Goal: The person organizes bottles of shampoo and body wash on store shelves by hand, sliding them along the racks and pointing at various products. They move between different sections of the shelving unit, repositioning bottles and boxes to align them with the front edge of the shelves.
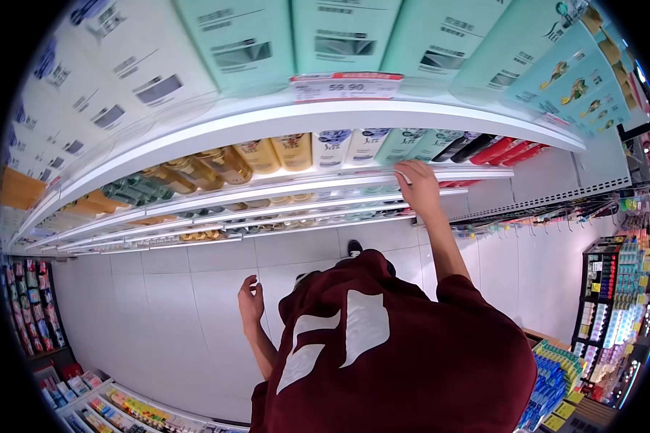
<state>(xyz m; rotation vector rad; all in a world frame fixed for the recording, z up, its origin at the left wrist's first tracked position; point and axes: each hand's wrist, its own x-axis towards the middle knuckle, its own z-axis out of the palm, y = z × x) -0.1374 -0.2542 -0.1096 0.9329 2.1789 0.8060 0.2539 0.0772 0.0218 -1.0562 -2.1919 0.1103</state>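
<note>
My right hand [417, 184] reaches to the front edge of the second shelf [354, 174], its fingers stretched out over the lip and holding nothing. Just behind the fingertips stand mint-green bottles [403, 144], with white bottles [331, 149] to their left. Black bottles [455, 147] and red bottles [504, 151] are farther right on the same shelf. At my side over the floor hangs my left hand [250, 302], with loosely bent fingers, a gap by the thumb and nothing in it.
Above runs a white shelf [325, 119] with large mint and white bottles and a price tag [347, 88] reading 59.90. Yellow bottles [294, 151] stand left on the second shelf. Hooks [549, 224] stick out at right. Grey tiles [188, 296] cover the floor; stocked racks [599, 303] stand around.
</note>
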